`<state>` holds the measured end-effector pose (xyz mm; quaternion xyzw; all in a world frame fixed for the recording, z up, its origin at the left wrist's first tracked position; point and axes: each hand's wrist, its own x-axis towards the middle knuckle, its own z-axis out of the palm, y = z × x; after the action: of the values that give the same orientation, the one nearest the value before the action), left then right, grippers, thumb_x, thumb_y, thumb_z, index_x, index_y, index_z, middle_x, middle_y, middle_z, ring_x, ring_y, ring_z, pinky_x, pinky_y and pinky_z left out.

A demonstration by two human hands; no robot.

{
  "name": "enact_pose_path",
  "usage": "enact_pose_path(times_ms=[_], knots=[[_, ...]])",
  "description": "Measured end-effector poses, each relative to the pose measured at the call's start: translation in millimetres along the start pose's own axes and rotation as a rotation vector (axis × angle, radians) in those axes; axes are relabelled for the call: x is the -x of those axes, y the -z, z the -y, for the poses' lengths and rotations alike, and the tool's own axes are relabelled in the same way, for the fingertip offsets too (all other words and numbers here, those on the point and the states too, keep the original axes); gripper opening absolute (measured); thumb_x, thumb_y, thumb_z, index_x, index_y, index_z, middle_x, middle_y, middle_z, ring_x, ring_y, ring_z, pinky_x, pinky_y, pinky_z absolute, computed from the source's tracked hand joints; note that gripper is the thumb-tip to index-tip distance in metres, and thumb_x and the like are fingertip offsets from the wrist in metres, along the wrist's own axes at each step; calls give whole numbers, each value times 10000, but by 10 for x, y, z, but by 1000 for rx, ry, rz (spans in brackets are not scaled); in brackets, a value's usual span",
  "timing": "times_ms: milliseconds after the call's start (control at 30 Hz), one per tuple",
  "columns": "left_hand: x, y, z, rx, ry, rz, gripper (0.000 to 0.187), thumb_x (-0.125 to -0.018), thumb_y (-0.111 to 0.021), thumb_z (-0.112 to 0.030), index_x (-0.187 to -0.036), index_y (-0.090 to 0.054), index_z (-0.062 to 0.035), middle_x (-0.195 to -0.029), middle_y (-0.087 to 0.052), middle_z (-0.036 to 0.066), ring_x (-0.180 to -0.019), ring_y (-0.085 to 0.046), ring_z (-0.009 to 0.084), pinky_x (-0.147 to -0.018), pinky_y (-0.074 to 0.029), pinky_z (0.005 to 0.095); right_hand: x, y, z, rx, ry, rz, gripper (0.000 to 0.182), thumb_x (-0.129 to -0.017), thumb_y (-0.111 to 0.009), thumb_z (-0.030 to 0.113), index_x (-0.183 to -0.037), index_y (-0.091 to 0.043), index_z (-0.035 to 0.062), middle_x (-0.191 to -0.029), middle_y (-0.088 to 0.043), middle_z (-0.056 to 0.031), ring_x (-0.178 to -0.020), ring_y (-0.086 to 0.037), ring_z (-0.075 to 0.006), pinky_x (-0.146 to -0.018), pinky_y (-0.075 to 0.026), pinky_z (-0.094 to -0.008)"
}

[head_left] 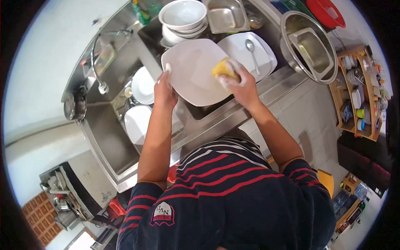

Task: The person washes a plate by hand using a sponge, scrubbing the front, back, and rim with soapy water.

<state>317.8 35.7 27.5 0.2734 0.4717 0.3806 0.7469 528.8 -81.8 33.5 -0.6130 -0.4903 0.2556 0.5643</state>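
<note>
A large white square plate (193,73) is held up over the sink, its left edge gripped by my left hand (165,88). My right hand (241,85) is closed around a soapy yellow sponge (225,71), which touches the plate's right side. Suds cover the fingers of my right hand, and some foam shows on my left thumb. Behind the plate, white bowls (183,16) stand stacked. To the right, a metal spoon (252,52) lies on another white plate (266,52).
White plates (137,124) lie in the left sink basin (108,135) below a hanging faucet (103,87). A large steel bowl (287,46) sits at the right, a steel tray (227,16) at the back. Wooden shelves (366,96) with dishes stand further right.
</note>
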Motion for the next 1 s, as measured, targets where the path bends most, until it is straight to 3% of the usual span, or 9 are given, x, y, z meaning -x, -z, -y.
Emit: enact_pose_path(times_ms=[67, 133, 267, 433, 633, 767, 833, 1000], knots=[[171, 224, -66, 158, -52, 49, 440, -925, -503, -274, -1265, -442, -2, -1170, -562, 128, -1057, -563, 260, -885, -472, 392, 16, -206, 339, 86, 101, 83, 440, -751, -698, 155, -1158, -582, 35, -1167, -575, -170, -1081, -555, -317, -923, -432, -358], [386, 404, -163, 190, -104, 7, 475, -939, -487, -340, -1280, -432, -14, -1198, -544, 136, -1073, -554, 271, -896, -469, 400, 94, -488, 505, 303, 341, 241, 446, -725, -726, 181, -1138, -600, 66, -1209, -547, -191, -1123, -519, -357, -944, -419, -388], [868, 760, -408, 191, -136, -37, 556, -927, -487, -444, -1284, -431, -21, -1182, -550, 135, -1048, -563, 264, -861, -486, 396, 266, -1258, 868, 201, 441, 451, 468, -699, -733, 208, -1148, -613, 155, -1243, -521, -186, -1102, -518, -377, -934, -426, -430], [1246, 1493, -471, 136, -127, -60, 511, -937, -472, -441, -1280, -453, -63, -1120, -577, 118, -962, -593, 238, -781, -524, 378, 165, -2326, 982, 139, 617, 332, 407, -691, -731, 139, -1088, -650, 101, -1229, -537, -179, -1081, -540, -367, -909, -452, -410], [1551, 2188, -591, 290, -224, -135, 446, -955, -459, -370, -1277, -455, -61, -1103, -584, 119, -942, -603, 240, -766, -532, 384, 115, -2971, 985, 434, 487, 273, 349, -666, -709, 127, -1006, -665, 59, -1198, -552, -181, -1043, -551, -366, -903, -450, -418], [1660, 2623, -512, 328, -224, -152, 384, -954, -482, -261, -1279, -454, -59, -1086, -591, 108, -940, -604, 221, -761, -529, 364, 730, -3088, 1029, 542, 562, 309, 343, -663, -684, 105, -1002, -659, 62, -1259, -514, -193, -1076, -530, -368, -916, -442, -403], [1662, 2766, -411, 303, -272, -172, 375, -945, -501, -235, -1274, -465, -59, -1062, -601, 94, -908, -606, 189, -744, -520, 328, 1020, -3246, 1113, 323, 505, 501, 378, -652, -697, 110, -1023, -655, 49, -1260, -505, -215, -1101, -512, -381, -943, -426, -414], [1774, 3018, -496, 281, -323, -126, 344, -942, -505, -234, -1238, -499, -57, -1036, -611, 83, -883, -606, 175, -721, -515, 309, 780, -3835, 941, 119, 616, 531, 458, -673, -706, 138, -1121, -622, 82, -1282, -496, -185, -1161, -481, -373, -989, -387, -415]])
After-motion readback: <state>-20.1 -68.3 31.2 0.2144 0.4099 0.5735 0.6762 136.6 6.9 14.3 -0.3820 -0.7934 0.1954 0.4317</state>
